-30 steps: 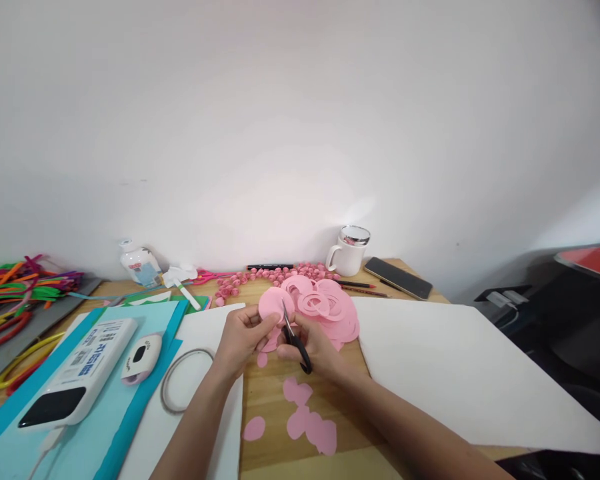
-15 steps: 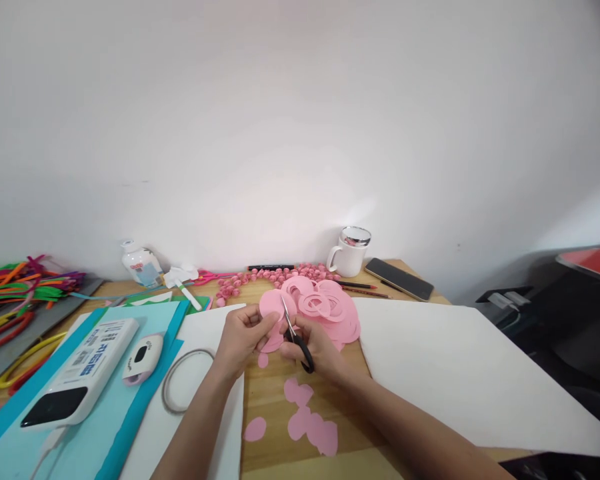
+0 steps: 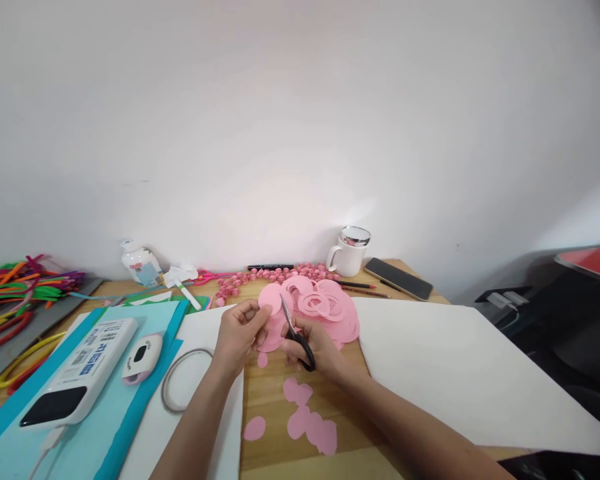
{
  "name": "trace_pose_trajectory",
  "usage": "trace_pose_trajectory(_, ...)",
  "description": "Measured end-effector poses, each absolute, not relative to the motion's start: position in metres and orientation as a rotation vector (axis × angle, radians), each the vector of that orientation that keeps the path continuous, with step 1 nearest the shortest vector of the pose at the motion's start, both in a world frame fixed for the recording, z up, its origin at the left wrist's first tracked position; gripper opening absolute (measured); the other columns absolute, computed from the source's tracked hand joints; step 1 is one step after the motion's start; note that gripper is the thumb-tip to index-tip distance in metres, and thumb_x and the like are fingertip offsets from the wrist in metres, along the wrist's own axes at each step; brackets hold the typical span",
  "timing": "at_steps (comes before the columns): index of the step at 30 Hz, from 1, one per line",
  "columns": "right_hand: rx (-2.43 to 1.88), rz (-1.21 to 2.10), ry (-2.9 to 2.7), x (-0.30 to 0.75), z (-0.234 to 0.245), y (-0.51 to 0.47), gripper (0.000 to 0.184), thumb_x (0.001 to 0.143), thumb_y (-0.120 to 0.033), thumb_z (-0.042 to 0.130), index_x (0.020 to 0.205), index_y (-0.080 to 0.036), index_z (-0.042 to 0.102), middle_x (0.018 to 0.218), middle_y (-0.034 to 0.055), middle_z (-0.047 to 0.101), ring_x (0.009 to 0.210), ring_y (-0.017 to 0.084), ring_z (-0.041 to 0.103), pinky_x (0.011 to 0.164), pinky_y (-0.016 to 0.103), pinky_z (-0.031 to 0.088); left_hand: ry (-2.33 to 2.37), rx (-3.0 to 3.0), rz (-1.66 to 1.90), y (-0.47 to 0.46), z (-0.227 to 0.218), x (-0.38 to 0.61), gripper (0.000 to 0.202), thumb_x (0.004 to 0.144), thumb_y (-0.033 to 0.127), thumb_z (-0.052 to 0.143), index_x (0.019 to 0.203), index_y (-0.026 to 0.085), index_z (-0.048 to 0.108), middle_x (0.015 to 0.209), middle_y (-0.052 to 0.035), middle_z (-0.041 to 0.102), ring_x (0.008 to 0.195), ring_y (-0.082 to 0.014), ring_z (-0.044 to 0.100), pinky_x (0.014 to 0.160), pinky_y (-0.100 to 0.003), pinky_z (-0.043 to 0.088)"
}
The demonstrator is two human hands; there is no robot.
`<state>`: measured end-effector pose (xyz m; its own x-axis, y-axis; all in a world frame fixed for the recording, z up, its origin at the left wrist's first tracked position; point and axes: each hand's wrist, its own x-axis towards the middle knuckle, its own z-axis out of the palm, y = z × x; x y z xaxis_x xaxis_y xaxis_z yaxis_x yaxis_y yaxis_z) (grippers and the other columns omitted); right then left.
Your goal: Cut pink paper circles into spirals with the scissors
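Two hands work close together over the bench (image 3: 270, 393): the left hand (image 3: 240, 335) is the nearer one to the round pink paper (image 3: 270, 297), pinching its lower edge between thumb and fingers, so that the paper lies forward and to the right of it. From the right hand (image 3: 316, 345), whose fingers curl around the handles of the scissors (image 3: 307, 355), the long axis of this tool points forward and slightly left, its tips overlapping the paper's right side, although I cannot tell if they touch it.
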<state>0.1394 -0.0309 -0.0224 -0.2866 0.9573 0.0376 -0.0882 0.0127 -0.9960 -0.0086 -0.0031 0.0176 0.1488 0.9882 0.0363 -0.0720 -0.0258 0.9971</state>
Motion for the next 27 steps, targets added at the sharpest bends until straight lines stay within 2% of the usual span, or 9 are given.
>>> trace_pose_trajectory(4,-0.97,1.479,-1.384,0.1392,-0.0232,-0.032,0.034,0.066,-0.043,0.072,0.074,-0.018,0.05,0.047,-0.0056,0.054,0.037,0.009,0.047,0.037,0.019,0.033,1.025,1.259,1.137,-0.0028,0.0148,-0.0083,0.025,0.071,0.035,0.068,0.061,0.016,0.055,0.043,0.0047,0.054,0.03,-0.0052,0.04,0.029,-0.016,0.024)
trace_pose_trajectory(8,-0.954,1.476,-1.42,0.1388,-0.0269,-0.0309,0.033,0.066,-0.042,0.072,0.075,-0.019,0.05,0.048,-0.0062,0.053,0.038,0.009,0.047,0.038,0.019,0.034,1.067,1.296,1.135,-0.0029,0.0146,-0.009,0.03,0.068,0.033,0.07,0.054,0.016,0.05,0.038,0.0068,0.047,0.028,-0.0034,0.034,0.03,-0.016,0.022)
trace_pose_trajectory(15,-0.838,1.427,-1.37,0.1405,-0.0303,-0.0257,0.046,0.058,-0.039,0.08,0.084,-0.019,0.049,0.062,-0.0048,0.054,0.054,0.009,0.046,0.047,0.02,0.033,1.106,1.383,1.015,-0.0053,0.0168,-0.0085,0.029,0.069,0.037,0.066,0.056,0.015,0.053,0.038,0.0055,0.048,0.03,-0.0036,0.034,0.031,-0.016,0.021)
trace_pose_trajectory(19,-0.826,1.44,-1.383,0.1413,-0.0291,-0.0258,0.043,0.059,-0.038,0.08,0.082,-0.019,0.05,0.059,-0.0059,0.051,0.05,0.008,0.042,0.045,0.019,0.03,1.09,1.371,1.035,-0.0056,0.0168,-0.0079,0.03,0.069,0.036,0.066,0.054,0.015,0.051,0.04,0.0054,0.048,0.03,-0.0034,0.035,0.031,-0.016,0.021)
trace_pose_trajectory(27,-0.885,1.478,-1.357,0.1418,-0.03,-0.0264,0.033,0.064,-0.034,0.076,0.079,-0.018,0.051,0.05,-0.0081,0.049,0.041,0.006,0.043,0.038,0.016,0.029,1.082,1.36,1.079,-0.0039,0.0158,-0.0095,0.028,0.069,0.034,0.067,0.056,0.016,0.05,0.039,0.0069,0.045,0.031,-0.0028,0.031,0.031,-0.016,0.021)
